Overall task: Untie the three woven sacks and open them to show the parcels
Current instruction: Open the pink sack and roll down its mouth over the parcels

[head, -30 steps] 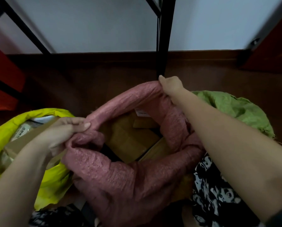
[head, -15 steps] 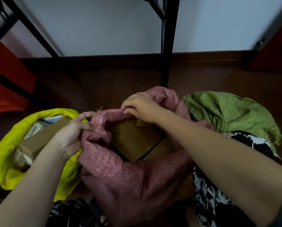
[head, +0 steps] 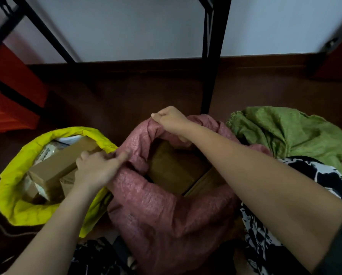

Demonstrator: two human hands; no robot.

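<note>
Right hand [head: 171, 120] has lifted the pink sack [head: 166, 215] rim, both grips pinching it, left hand [head: 95, 169] too, baring brown boxes [head: 174, 171]

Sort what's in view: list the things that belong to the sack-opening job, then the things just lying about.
Job:
- pink woven sack, rim gripped by right hand and left hand
- cardboard parcels inside it
- yellow woven sack, open, long cardboard box showing
- green woven sack

Lying about:
- black metal rack leg
- red crates
- dark floor

White label [head: 47, 153] on parcel in yellow sack [head: 13, 195]: print too blurred to read.
</note>
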